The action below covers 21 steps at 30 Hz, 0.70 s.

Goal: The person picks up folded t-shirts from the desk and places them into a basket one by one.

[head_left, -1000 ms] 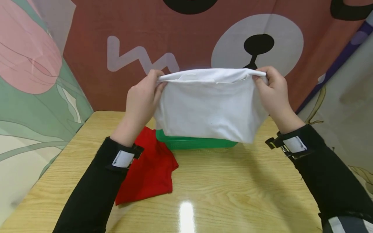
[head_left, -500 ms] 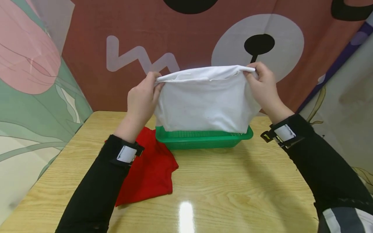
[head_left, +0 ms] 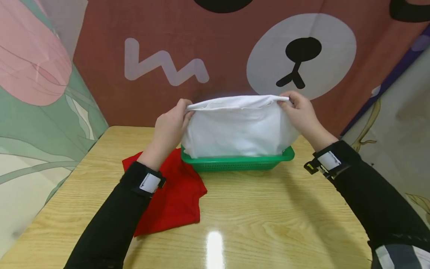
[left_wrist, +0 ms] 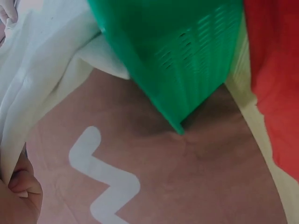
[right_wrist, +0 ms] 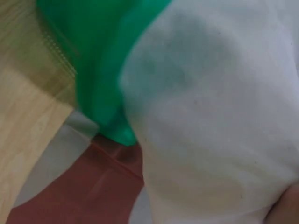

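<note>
A folded white cloth (head_left: 236, 130) hangs between both hands, its lower edge down inside the rim of the green plastic basket (head_left: 235, 164). My left hand (head_left: 169, 125) pinches the cloth's upper left corner between thumb and fingers. At the upper right corner my right hand (head_left: 300, 114) pinches it the same way. In the left wrist view the cloth (left_wrist: 42, 60) drapes over the perforated basket (left_wrist: 201, 70), with part of the left hand (left_wrist: 21, 196) at the edge. The right wrist view shows the cloth (right_wrist: 210, 107) covering much of the basket's end. The basket's inside is mostly hidden.
A red piece of clothing (head_left: 179, 201) lies flat on the wooden table (head_left: 268, 216), left of the basket and partly beneath the left forearm. Behind the table hangs a brown printed backdrop (head_left: 225, 45). Patterned cloths hang at both sides.
The white cloth first shifts left as the right hand moves inward, uncovering the basket's right end. Both hands then lower it, and its bottom edge drops behind the basket's front rim.
</note>
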{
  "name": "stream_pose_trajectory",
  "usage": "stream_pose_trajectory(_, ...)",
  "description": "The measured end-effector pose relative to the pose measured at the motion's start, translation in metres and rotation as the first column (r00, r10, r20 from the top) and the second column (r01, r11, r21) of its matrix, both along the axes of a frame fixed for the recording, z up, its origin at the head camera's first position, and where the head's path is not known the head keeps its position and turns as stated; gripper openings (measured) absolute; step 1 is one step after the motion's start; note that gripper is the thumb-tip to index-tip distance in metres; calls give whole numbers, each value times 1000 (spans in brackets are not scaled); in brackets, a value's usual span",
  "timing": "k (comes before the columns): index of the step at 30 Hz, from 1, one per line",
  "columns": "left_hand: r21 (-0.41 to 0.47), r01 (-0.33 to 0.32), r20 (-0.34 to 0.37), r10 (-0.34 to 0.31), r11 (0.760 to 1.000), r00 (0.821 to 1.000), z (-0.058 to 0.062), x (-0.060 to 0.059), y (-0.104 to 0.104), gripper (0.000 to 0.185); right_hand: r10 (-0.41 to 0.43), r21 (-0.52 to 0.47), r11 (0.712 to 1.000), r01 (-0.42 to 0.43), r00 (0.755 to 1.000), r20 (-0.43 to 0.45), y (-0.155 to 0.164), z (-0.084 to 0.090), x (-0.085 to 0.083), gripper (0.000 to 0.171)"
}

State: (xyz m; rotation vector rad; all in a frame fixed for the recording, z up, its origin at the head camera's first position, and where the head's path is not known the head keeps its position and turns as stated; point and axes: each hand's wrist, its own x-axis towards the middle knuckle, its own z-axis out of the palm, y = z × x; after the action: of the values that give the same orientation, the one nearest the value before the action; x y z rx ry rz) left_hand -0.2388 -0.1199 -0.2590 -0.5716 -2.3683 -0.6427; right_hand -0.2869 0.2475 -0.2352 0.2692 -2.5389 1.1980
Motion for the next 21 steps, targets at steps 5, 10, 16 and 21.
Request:
stream_pose_trajectory(5, 18, 0, 88, -1, 1000, 996, -8, 1, -1, 30, 32, 28, 999, -33, 999, 36, 5, -8, 5, 41)
stream_pose_trajectory(10, 31, 5, 142, -9, 999, 990, -16, 2, -3, 32, 55, 48, 997, -57, 997, 44, 7, -13, 6, 39)
stream_pose_trajectory(16, 46, -4, 218, -6, 999, 976, -26, 4, -5, 33, 83, 54, 995, -87, 994, 74, 5, -20, 7, 36)
stream_pose_trajectory(21, 65, -1, 280, -17, 998, 960, -33, 4, -7, 35, 93, 71, 992, -101, 991, 99, 3, -24, 5, 33)
